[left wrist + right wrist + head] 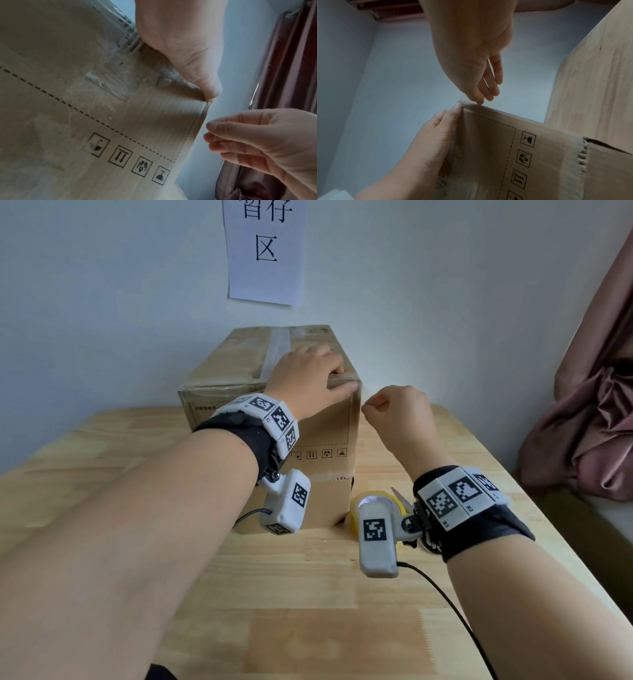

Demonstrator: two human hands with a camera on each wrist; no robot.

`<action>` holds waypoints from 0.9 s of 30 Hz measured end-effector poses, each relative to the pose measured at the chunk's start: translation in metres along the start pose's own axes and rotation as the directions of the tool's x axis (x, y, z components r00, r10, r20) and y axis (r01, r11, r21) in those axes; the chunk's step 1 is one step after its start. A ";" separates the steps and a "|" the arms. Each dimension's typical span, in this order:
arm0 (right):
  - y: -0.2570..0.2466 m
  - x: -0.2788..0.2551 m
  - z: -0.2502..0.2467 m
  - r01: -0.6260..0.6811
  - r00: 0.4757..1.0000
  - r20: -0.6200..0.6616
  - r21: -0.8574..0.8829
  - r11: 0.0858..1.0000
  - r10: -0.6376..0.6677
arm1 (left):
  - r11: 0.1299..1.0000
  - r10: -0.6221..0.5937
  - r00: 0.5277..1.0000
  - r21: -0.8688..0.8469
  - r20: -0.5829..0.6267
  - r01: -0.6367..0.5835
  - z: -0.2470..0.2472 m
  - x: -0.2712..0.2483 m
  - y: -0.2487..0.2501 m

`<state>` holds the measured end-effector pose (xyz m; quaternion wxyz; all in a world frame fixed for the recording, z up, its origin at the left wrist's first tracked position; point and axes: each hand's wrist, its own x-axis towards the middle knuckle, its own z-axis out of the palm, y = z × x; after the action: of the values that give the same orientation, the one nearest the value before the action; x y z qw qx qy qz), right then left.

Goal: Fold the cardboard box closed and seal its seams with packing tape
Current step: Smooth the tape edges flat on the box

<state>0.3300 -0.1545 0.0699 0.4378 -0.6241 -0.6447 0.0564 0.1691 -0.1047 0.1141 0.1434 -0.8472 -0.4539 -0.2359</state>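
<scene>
The left hand (310, 378) covers the box's (222, 364) top near corner, at its 3 o'clock end, hiding the tape strip's (277, 344) end. The right wrist camera (376, 537) hides most of the tape roll (387, 499). The sign's (265, 248) top is cut off at 12 o'clock. The right hand's (397, 409) fingertips are curled under, so whether they pinch anything cannot be told.
</scene>
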 end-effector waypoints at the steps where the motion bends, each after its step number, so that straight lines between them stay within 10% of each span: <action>1: 0.001 0.000 -0.003 0.000 1.000 -0.003 -0.005 1.000 0.000 | 1.000 -0.003 1.000 0.000 0.003 0.003 0.000 0.001 0.000; 13: 0.007 -0.007 0.003 0.106 0.993 -0.037 -0.063 0.992 -0.108 | 1.000 -0.011 1.000 -0.024 -0.007 0.011 0.004 0.002 0.000; 27: 0.007 -0.006 -0.001 0.063 0.995 0.049 0.400 0.914 -0.090 | 0.996 -0.018 1.000 -0.086 -0.012 0.017 -0.002 -0.009 -0.005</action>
<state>0.3350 -0.1580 0.0632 0.5356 -0.4942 -0.6580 0.1896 0.1598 -0.1088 0.1112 0.1079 -0.8471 -0.4497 -0.2619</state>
